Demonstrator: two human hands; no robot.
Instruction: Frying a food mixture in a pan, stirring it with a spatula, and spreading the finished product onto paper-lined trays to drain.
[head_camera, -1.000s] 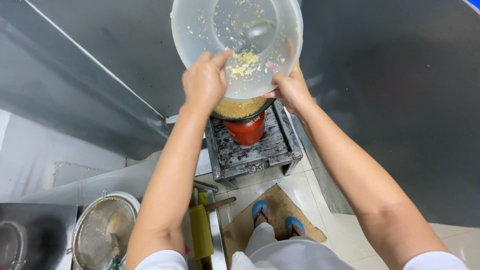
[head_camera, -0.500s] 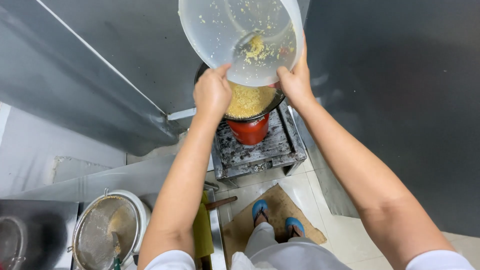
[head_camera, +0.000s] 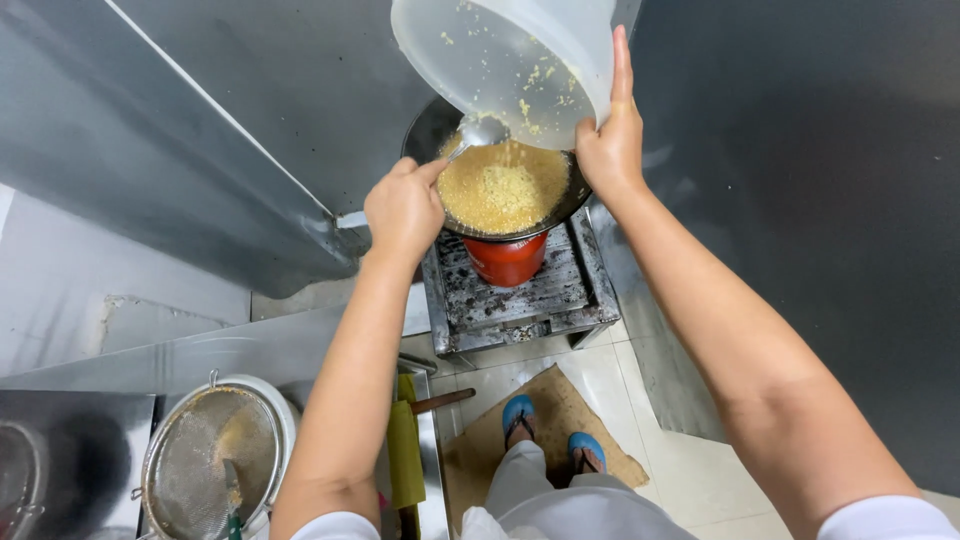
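Note:
My right hand (head_camera: 611, 140) grips the rim of a translucent plastic tub (head_camera: 500, 62), which is tipped over a dark wok (head_camera: 432, 130). My left hand (head_camera: 403, 208) holds a metal spoon (head_camera: 478, 133) whose bowl reaches into the tub's mouth. Yellow minced bits cling inside the tub, and a mound of the same yellow mince (head_camera: 500, 188) fills the wok. The wok sits on a red burner (head_camera: 506, 260) set in a low metal stove frame (head_camera: 560, 295).
Steel wall panels rise on the left and right. A round mesh strainer (head_camera: 205, 462) rests on a white bowl at the lower left, on a steel counter. A yellow-green handled tool (head_camera: 404, 450) lies beside it. My feet in blue slippers stand on cardboard (head_camera: 560, 415).
The tub has shifted up and to the right and tilted further. My left hand came off the tub's rim and now works the spoon at its mouth. More mince lies in the wok.

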